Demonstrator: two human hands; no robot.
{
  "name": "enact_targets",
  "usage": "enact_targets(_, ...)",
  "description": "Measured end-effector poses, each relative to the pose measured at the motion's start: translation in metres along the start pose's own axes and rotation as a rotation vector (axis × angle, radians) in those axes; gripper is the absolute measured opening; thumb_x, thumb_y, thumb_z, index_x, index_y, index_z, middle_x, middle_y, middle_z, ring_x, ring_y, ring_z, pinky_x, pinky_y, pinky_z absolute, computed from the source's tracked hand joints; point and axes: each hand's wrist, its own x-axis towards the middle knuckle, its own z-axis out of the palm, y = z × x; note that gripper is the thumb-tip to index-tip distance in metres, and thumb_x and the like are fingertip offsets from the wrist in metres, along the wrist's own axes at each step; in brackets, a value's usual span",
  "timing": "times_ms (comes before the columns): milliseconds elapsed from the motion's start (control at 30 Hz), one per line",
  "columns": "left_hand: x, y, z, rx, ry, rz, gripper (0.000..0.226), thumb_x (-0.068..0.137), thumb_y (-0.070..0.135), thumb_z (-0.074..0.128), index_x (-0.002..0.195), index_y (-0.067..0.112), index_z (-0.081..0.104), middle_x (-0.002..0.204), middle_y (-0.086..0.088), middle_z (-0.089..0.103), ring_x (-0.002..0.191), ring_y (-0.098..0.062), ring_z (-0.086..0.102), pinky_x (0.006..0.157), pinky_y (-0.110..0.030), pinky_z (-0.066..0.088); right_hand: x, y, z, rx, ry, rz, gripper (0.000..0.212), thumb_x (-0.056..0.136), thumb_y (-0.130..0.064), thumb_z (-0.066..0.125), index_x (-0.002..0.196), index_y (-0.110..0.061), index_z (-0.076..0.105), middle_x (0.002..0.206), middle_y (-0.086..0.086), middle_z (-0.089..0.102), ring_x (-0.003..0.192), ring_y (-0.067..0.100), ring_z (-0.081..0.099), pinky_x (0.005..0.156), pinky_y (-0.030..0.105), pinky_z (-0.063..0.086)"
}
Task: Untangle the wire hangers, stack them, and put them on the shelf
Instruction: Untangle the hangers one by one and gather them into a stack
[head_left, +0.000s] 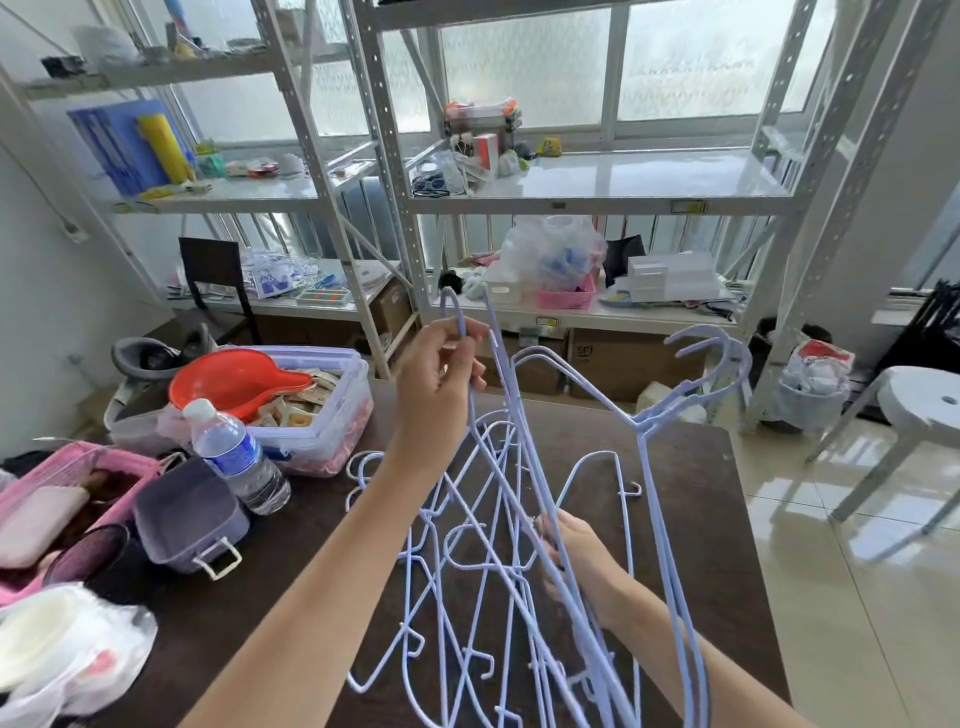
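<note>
Several pale blue wire hangers (483, 571) lie tangled on the dark wooden table (691, 519). My left hand (441, 371) is raised above the table and pinches the neck of one hanger just below its hook (449, 304). My right hand (579, 553) is lower, near the table, closed around a bundle of hangers whose hooks (717, 353) point up and to the right. The white metal shelf (597, 182) stands behind the table, its middle board bare on the right side.
On the table's left stand a water bottle (234, 457), a clear tub with an orange scoop (311, 410), a grey box (189, 514), a pink basket (62, 488) and plastic bags (67, 654). A white stool (919, 405) stands on the tiled floor at right.
</note>
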Motion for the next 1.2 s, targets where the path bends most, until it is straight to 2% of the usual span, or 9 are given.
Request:
enact_targets(333,0.003,0.011,0.002,-0.029,-0.086,-0.029,0.016,0.093,0.013,0.04,0.091,0.021,0.054,0.077,0.007,0.059,0.073,0.011,0.057,0.076,-0.004,0.042,-0.01,-0.008,0.007,-0.309,0.026,-0.09,0.027,0.1,-0.021,0.028,0.075,-0.012,0.035,0.038,-0.007,0.037,0.026,0.008,0.031,0.027,0.015,0.029)
enact_targets(533,0.002,0.024,0.016,-0.059,-0.242,0.003,0.009,0.091,0.022,0.043,0.091,0.019,0.051,0.072,0.006,0.056,0.066,0.01,0.057,0.072,-0.01,0.048,-0.004,-0.007,0.012,-0.501,0.276,-0.161,0.029,0.098,-0.018,0.038,0.072,-0.014,0.05,0.05,0.003,0.05,0.032,0.004,0.051,0.032,0.013,0.035)
enact_targets(600,0.0,0.028,0.022,-0.052,-0.278,0.042,0.022,0.08,0.046,0.042,0.087,0.027,0.051,0.075,0.009,0.058,0.07,0.009,0.058,0.073,-0.012,0.048,-0.003,-0.007,0.014,-0.52,0.322,-0.204,0.025,0.097,-0.01,0.04,0.093,0.005,0.059,0.072,0.025,0.064,0.068,0.028,0.067,0.052,0.025,0.045)
enact_targets(667,-0.003,0.029,0.026,-0.06,-0.28,0.058,0.035,0.07,0.059,0.043,0.088,0.031,0.051,0.08,0.01,0.06,0.073,0.007,0.061,0.072,-0.012,0.049,-0.001,-0.005,0.015,-0.591,0.339,-0.202,0.023,0.096,-0.01,0.04,0.107,0.003,0.056,0.091,0.022,0.064,0.099,0.042,0.06,0.068,0.022,0.047)
enact_targets(800,-0.006,0.023,0.027,-0.11,-0.169,-0.019,0.036,0.065,0.059,0.063,0.085,0.031,0.054,0.082,0.003,0.067,0.078,-0.015,0.065,0.074,-0.025,0.051,-0.009,-0.006,0.013,-0.643,0.395,-0.205,0.015,0.096,-0.009,0.042,0.082,-0.009,0.05,0.059,0.005,0.048,0.05,0.016,0.047,0.046,0.024,0.035)
enact_targets(867,-0.008,0.022,0.026,-0.19,-0.195,-0.082,0.035,0.063,0.057,0.063,0.084,0.03,0.057,0.077,0.006,0.071,0.075,-0.021,0.06,0.073,-0.027,0.047,-0.007,-0.003,0.008,-0.668,0.42,-0.164,0.013,0.096,-0.01,0.04,0.096,-0.008,0.053,0.061,0.004,0.046,0.052,0.011,0.043,0.049,0.021,0.035)
enact_targets(1000,-0.009,0.023,0.027,-0.243,-0.223,-0.187,0.017,0.07,0.026,0.068,0.078,0.021,0.054,0.075,0.003,0.066,0.068,-0.005,0.062,0.069,-0.013,0.05,0.002,-0.01,0.003,-0.566,0.412,-0.007,0.011,0.097,-0.017,0.036,0.096,-0.012,0.046,0.067,-0.003,0.045,0.071,0.021,0.051,0.075,0.035,0.045)
enact_targets(1133,0.001,0.024,0.028,-0.12,-0.198,-0.168,0.013,0.079,0.015,0.064,0.071,0.017,0.054,0.057,0.01,0.065,0.053,0.001,0.061,0.061,-0.011,0.051,0.001,-0.013,0.0,-0.425,0.378,0.034,0.022,0.096,-0.023,0.035,0.081,-0.013,0.048,0.062,0.004,0.049,0.049,0.016,0.047,0.047,0.027,0.044)
enact_targets(1200,0.004,0.026,0.03,-0.105,-0.179,-0.178,0.018,0.081,0.02,0.062,0.065,0.016,0.057,0.043,0.011,0.062,0.048,-0.001,0.06,0.062,-0.015,0.052,0.0,-0.013,0.0,-0.405,0.299,0.015,0.017,0.093,-0.025,0.045,0.086,-0.011,0.05,0.061,0.007,0.052,0.043,0.016,0.049,0.047,0.028,0.045)
